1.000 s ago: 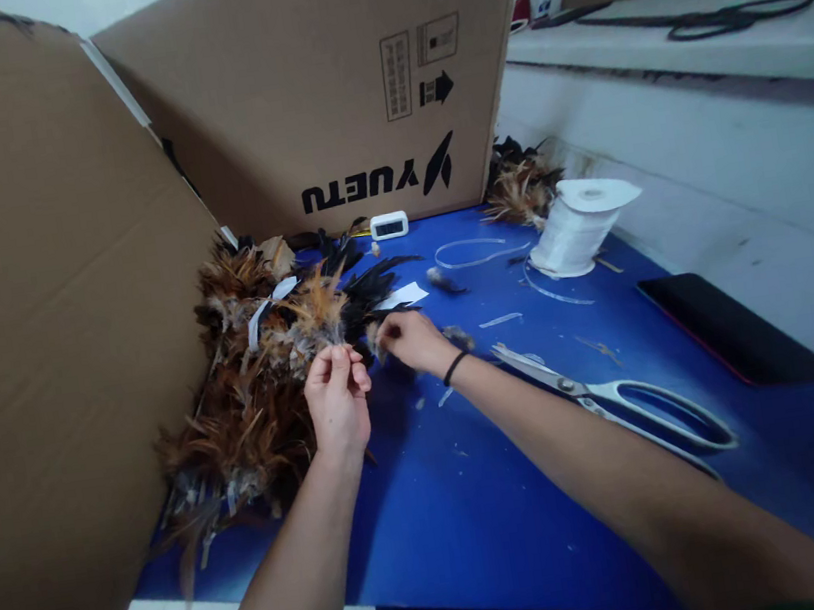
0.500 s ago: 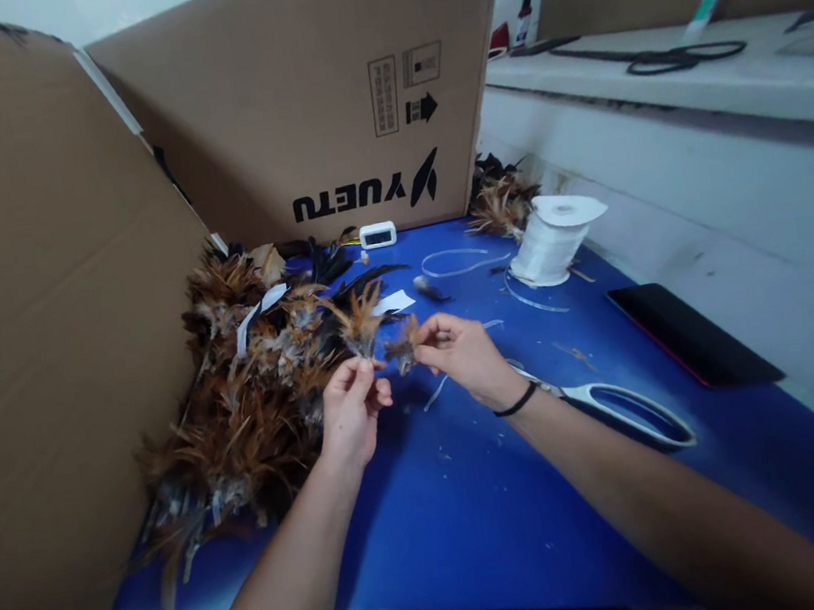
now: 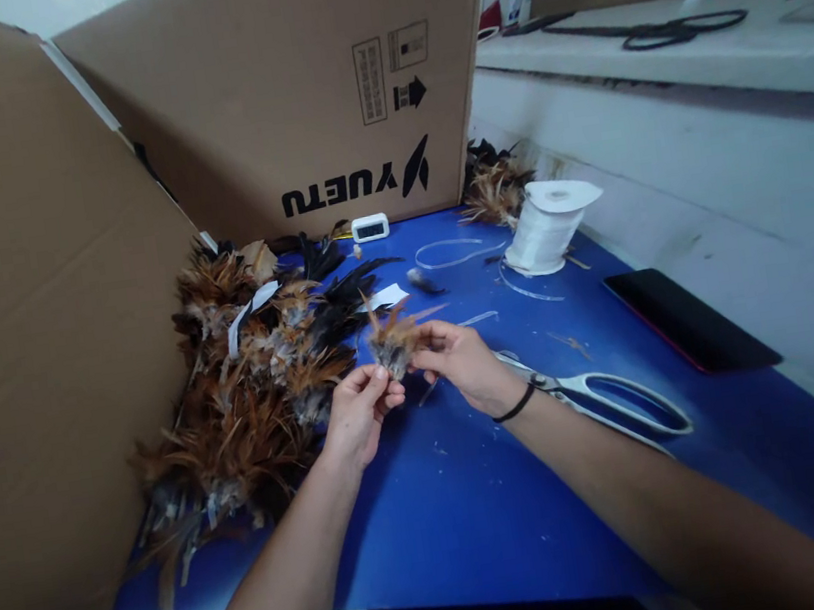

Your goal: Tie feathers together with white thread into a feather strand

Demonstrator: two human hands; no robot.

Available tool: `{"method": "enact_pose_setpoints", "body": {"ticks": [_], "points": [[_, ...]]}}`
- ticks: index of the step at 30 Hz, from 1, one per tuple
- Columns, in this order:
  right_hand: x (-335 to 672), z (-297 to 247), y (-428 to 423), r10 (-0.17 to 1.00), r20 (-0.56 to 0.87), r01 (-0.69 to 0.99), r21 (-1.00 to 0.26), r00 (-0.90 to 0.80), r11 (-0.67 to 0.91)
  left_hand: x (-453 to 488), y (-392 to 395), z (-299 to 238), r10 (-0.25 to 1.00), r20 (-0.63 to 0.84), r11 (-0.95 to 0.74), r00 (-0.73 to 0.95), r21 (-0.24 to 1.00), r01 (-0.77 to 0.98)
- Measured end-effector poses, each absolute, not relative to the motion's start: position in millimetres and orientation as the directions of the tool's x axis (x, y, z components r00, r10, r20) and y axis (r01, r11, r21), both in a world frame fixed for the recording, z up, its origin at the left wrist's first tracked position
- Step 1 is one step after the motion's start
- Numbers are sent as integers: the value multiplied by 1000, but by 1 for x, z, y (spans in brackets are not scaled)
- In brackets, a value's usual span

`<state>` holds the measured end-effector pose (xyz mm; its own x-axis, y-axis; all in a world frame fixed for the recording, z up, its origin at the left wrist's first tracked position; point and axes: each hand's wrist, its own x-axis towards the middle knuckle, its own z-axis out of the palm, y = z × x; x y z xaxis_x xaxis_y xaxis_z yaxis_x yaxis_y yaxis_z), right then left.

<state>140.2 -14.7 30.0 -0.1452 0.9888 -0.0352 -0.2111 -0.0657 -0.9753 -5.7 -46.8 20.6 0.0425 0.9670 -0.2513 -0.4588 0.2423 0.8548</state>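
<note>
Between thumb and fingers, my left hand [image 3: 361, 407] pinches the base of a small bunch of brown and grey feathers [image 3: 392, 337]. My right hand [image 3: 461, 363], with a black band at the wrist, closes on the right side of the same bunch; where its feathers end and the left hand's begin cannot be made out. A large heap of brown and black feathers [image 3: 235, 430] lies just left of my left hand. Scissors with white-rimmed handles [image 3: 618, 402] lie partly hidden under my right forearm.
A white spool [image 3: 552, 229] stands at the right rear, with clear cord [image 3: 456, 250] loose beside it. A black phone-like slab [image 3: 689, 318] lies at the right. Cardboard [image 3: 256, 94] walls the back and left. A small digital display [image 3: 370, 227] and more feathers [image 3: 496, 186] sit behind.
The right hand's feathers, earlier held apart, have come against the left hand's bunch. Both hands are now closer together, and the view has shifted slightly.
</note>
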Motion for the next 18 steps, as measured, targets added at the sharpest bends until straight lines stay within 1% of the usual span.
{"method": "enact_pose_setpoints", "body": {"ticks": [6, 8, 11, 13, 15, 18], "points": [[145, 29, -13, 990, -85, -193, -976, -112, -105, -7, -42, 18, 966, -257, 202, -32, 826, -525], [145, 30, -15, 987, -69, -191, -977, -142, -96, -7, -42, 17, 968, -247, 192, -34, 827, -529], [141, 30, -19, 972, -13, -162, -985, -233, -52, -6, -44, 17, 973, -228, 188, -17, 841, -508], [139, 30, -19, 969, 2, -135, -990, -247, -33, -5, -46, 17, 973, -232, 204, 2, 850, -486], [141, 32, -17, 980, 5, -129, -991, -201, -21, -5, -46, 18, 970, -242, 209, -7, 852, -481], [153, 37, -9, 995, 16, -117, -993, -100, 4, -7, -44, 21, 970, -231, 164, -77, 853, -495]]}}
